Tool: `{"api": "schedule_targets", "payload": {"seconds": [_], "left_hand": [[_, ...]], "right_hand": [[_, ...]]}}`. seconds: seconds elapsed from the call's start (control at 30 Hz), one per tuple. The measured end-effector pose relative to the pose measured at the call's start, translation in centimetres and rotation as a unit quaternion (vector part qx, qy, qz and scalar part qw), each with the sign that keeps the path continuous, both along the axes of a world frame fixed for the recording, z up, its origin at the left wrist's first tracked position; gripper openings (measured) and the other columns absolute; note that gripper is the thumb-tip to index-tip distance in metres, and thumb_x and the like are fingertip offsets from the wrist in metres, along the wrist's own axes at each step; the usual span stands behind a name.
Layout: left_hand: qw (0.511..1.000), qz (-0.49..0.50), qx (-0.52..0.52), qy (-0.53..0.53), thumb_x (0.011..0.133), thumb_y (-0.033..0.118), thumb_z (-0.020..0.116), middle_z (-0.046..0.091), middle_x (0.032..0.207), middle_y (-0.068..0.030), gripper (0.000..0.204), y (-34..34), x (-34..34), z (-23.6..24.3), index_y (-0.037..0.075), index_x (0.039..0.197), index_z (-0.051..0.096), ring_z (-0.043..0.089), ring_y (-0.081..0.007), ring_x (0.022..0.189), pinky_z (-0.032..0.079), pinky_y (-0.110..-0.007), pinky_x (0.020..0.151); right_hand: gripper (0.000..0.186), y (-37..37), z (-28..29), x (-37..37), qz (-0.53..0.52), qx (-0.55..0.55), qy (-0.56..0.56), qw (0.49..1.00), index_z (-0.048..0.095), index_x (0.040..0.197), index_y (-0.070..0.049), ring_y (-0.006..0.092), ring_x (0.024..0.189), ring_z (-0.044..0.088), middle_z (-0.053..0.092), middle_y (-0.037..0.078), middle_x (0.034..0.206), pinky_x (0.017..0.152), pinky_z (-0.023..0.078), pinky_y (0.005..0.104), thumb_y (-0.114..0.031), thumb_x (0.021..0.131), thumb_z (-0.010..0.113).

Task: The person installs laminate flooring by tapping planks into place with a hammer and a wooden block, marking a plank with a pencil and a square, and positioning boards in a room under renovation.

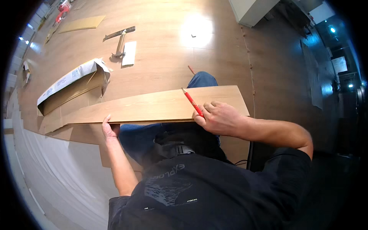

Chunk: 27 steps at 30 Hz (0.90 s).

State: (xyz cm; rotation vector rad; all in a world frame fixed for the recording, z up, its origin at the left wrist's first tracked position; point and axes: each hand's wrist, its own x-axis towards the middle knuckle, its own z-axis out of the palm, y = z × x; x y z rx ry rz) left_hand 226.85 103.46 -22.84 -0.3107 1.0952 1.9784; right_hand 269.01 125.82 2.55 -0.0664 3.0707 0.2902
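Note:
A long wood-grain floor plank (153, 105) lies crosswise in front of me, over my bent knee. My left hand (110, 128) grips its near edge left of the middle, thumb on top and the other fingers hidden underneath. Toward the plank's right end, my right hand (218, 117) holds a red pencil (193, 102) between thumb and fingers. The pencil slants up and left over the plank, its tip near the far edge. Whether the tip touches the wood, I cannot tell.
An opened cardboard box (73, 82) lies at the left beside the plank. Farther off on the laminate floor are a hammer (119, 48), a dark flat bar (119, 33), a white block (129, 53) and a loose plank piece (82, 24). White sheeting (57, 172) covers the lower left.

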Motion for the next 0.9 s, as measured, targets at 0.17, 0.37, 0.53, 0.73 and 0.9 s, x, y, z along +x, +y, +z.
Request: {"api": "schedule_targets", "payload": {"seconds": [0.17, 0.37, 0.53, 0.73, 0.9], "left_hand": [[0.998, 0.051, 0.04, 0.016, 0.095, 0.011, 0.061, 0.064, 0.129, -0.016, 0.04, -0.4, 2.3, 1.0, -0.003, 0.132, 0.055, 0.061, -0.032, 0.121, 0.049, -0.048, 0.107], [0.97, 0.087, 0.099, 0.203, 0.097, 0.019, 0.062, 0.063, 0.131, -0.0168, 0.045, 4.8, -1.0, 12.0, -0.004, 0.135, 0.054, 0.059, -0.0319, 0.12, 0.046, -0.047, 0.108], [0.918, 0.095, 0.17, 0.345, 0.101, 0.019, 0.06, 0.057, 0.142, -0.0185, 0.048, 4.0, -9.2, 19.9, -0.004, 0.142, 0.049, 0.055, -0.0324, 0.127, 0.044, -0.049, 0.11], [0.845, 0.104, 0.191, 0.489, 0.098, 0.018, 0.064, 0.053, 0.147, -0.0188, 0.054, 10.3, -2.8, 27.3, -0.002, 0.145, 0.047, 0.05, -0.0329, 0.133, 0.037, -0.051, 0.117], [0.808, 0.135, 0.19, 0.542, 0.091, 0.015, 0.073, 0.055, 0.143, -0.0182, 0.057, 11.8, -1.6, 28.9, -0.004, 0.14, 0.051, 0.049, -0.0345, 0.133, 0.037, -0.054, 0.117]], "right_hand": [[0.009, 5.2, 0.3, 3.1, -0.027, 0.047, 0.136, 0.989, 0.067, 0.096, -0.011, 0.0195, 0.086, 0.069, 0.072, 0.005, 0.088, 0.075, 0.055, 0.0313, -0.017, 0.091, 0.063], [0.03, 16.9, -4.2, 7.9, -0.109, 0.023, 0.428, 0.897, 0.057, 0.118, -0.011, 0.0283, 0.109, 0.07, 0.07, 0.011, 0.119, 0.093, 0.057, 0.0404, -0.019, 0.092, 0.069], [0.045, 18.2, -22.5, 16.0, -0.467, -0.145, 0.374, 0.788, 0.048, 0.129, -0.005, 0.0406, 0.11, 0.065, 0.064, 0.024, 0.124, 0.088, 0.055, 0.0474, -0.019, 0.093, 0.069], [0.048, 9.1, -47.3, 26.1, -0.692, -0.316, -0.042, 0.647, 0.042, 0.137, -0.001, 0.0454, 0.1, 0.068, 0.068, 0.029, 0.105, 0.083, 0.054, 0.0569, -0.015, 0.095, 0.06], [0.034, 8.2, -52.9, 29.8, -0.76, -0.309, -0.106, 0.562, 0.048, 0.13, 0.001, 0.0452, 0.109, 0.067, 0.069, 0.028, 0.114, 0.091, 0.053, 0.0571, -0.01, 0.098, 0.05]]}}
